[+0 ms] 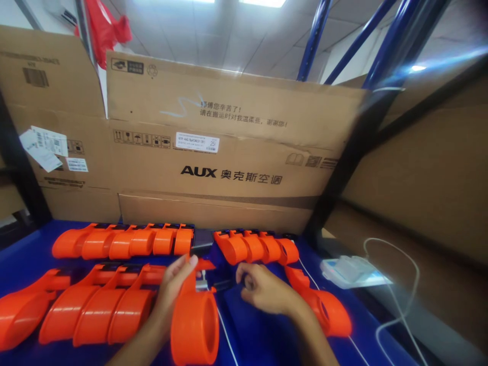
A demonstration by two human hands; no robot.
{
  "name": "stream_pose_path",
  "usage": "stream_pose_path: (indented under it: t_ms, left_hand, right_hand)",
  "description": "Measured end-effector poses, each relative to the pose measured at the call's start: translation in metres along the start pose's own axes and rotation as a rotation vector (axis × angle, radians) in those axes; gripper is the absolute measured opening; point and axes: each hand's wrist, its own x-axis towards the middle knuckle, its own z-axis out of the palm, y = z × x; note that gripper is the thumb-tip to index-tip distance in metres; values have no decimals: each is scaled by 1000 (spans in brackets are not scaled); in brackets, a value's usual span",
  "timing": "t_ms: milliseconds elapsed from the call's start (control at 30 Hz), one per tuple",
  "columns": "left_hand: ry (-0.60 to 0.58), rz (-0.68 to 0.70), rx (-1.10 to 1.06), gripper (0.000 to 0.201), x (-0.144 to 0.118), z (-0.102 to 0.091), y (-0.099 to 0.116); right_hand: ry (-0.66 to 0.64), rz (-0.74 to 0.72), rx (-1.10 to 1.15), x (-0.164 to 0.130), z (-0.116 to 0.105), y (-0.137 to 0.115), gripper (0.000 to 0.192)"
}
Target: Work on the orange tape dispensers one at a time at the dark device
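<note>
My left hand (177,277) is closed on an orange plastic part with a wide ring (182,328) at its lower end. The thumb lies along the part's upper arm, and the fingers behind are mostly hidden. A slim dark piece (224,285) sticks out sideways from this part toward my right hand (265,290). My right hand has its fingers curled into a pinch at the tip of that dark piece. What the pinch holds is hidden and slightly blurred.
Rows of similar orange parts (97,245) line the blue table surface (259,335) at left, with more parts (235,249) behind my right hand and others (337,312) at right. Cardboard (152,175) walls the back. A clear plastic box (354,272) and a white cable (417,274) lie at right.
</note>
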Motion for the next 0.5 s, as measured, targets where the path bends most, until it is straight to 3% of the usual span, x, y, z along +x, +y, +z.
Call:
stream_pose_path:
  t_ms: [267, 433, 500]
  left_hand:
    - [13, 25, 81, 33, 6, -10, -8]
    - [39, -2, 105, 35, 4, -5, -6]
    - [36, 11, 127, 35, 2, -3, -4]
  right_hand:
    - [-146, 187, -75, -8, 9, -7, 13]
    - [-277, 314, -191, -6, 7, -9, 7]
    - [-272, 318, -209, -6, 4, -10, 5]
